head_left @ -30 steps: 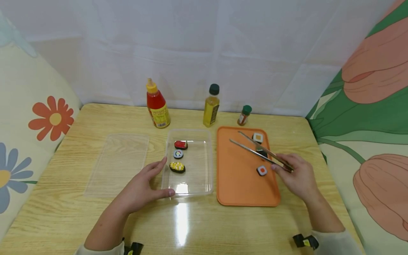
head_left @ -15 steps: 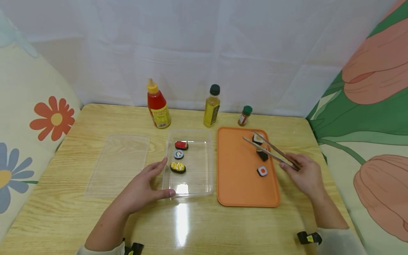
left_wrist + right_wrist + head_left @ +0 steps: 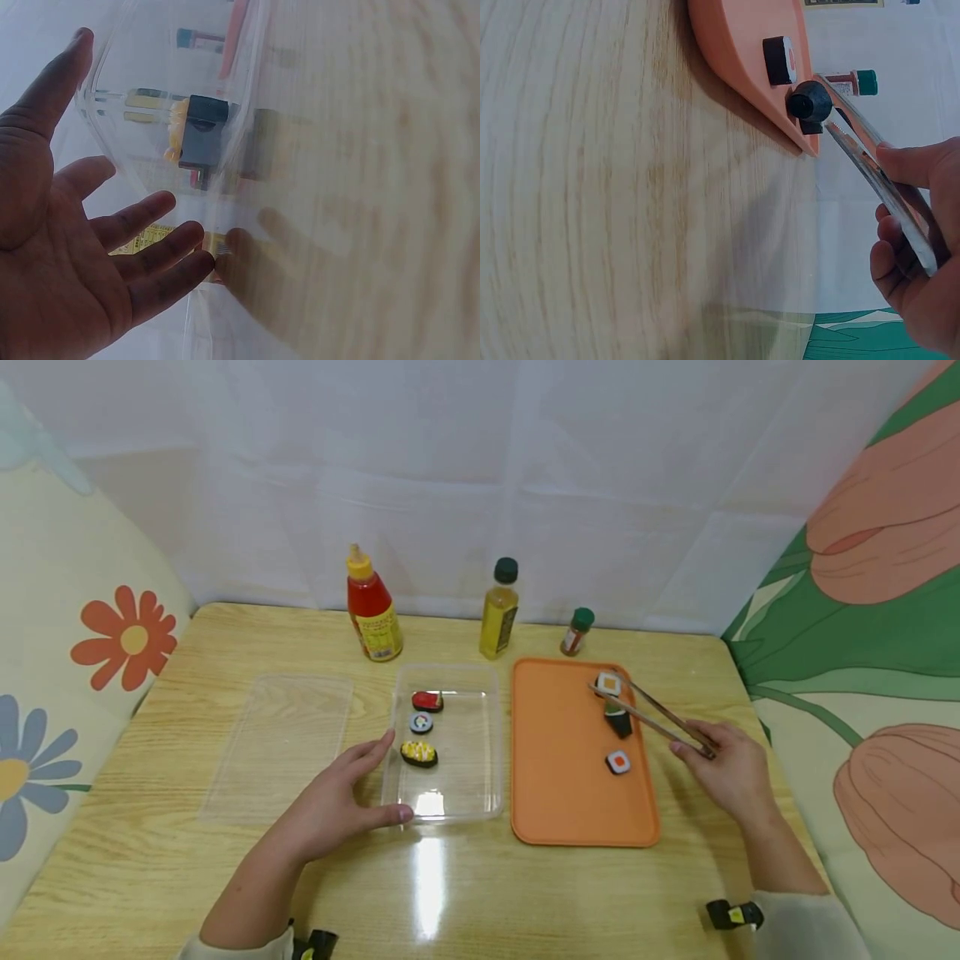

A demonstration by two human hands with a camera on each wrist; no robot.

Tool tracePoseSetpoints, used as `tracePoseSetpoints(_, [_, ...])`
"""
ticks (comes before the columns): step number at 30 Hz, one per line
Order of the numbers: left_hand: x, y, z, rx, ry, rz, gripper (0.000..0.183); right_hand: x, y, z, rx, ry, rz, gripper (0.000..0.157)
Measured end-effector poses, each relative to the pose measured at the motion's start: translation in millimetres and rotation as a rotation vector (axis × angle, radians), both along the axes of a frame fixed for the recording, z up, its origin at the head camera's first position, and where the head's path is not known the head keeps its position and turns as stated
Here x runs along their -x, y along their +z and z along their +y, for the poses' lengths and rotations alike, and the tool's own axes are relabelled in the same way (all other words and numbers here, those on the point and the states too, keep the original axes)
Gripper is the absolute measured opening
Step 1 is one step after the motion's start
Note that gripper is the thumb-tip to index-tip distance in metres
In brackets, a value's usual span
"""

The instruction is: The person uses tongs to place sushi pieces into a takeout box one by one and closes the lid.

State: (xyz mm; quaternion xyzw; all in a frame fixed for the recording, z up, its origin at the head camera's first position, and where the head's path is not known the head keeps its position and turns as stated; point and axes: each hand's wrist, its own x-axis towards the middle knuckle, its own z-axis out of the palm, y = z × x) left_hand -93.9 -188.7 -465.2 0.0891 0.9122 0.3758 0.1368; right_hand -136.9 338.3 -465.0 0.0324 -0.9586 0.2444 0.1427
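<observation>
Fingers of the right hand [image 3: 726, 772] are curling around metal tongs [image 3: 889, 202] near their joined end, and the tong arms are standing apart. Their tips are pointing at an orange-centred roll [image 3: 609, 683] at the far right of an orange tray [image 3: 562, 802]; whether they are touching it, I cannot tell. A dark cone roll [image 3: 619, 722] is lying just nearer than that roll, and a red-centred roll [image 3: 618, 762] is sitting nearer again.

The left hand [image 3: 330, 802] is spreading its fingers at the left side of a clear box [image 3: 465, 760], gripping nothing. Inside, a red-topped piece [image 3: 427, 701], a round roll [image 3: 421, 722] and a yellow-topped piece [image 3: 418, 754] are running far to near.

Left of it, a clear lid [image 3: 281, 747] is lying flat. Along the desk's [image 3: 562, 902] far side, a red sauce bottle [image 3: 371, 614], an oil bottle [image 3: 498, 618] and a green-capped jar [image 3: 577, 632] are standing upright.
</observation>
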Motion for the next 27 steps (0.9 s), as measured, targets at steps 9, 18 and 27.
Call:
tracePoseSetpoints(9, [0.0, 0.9, 0.9, -0.003, 0.003, -0.006, 0.111, -1.0, 2.3, 5.0, -0.003, -0.008, -0.007, 0.041])
tracePoseSetpoints(18, [-0.4, 0.6, 0.9, 0.003, 0.003, -0.001, 0.111, -0.2, 3.8, 5.3, 0.000, 0.001, -0.028, 0.040])
tracePoseSetpoints(27, [-0.4, 1.7, 1.1, 0.000, 0.004, -0.001, 0.111, 1.3, 5.5, 3.2, -0.027, 0.014, 0.001, 0.037])
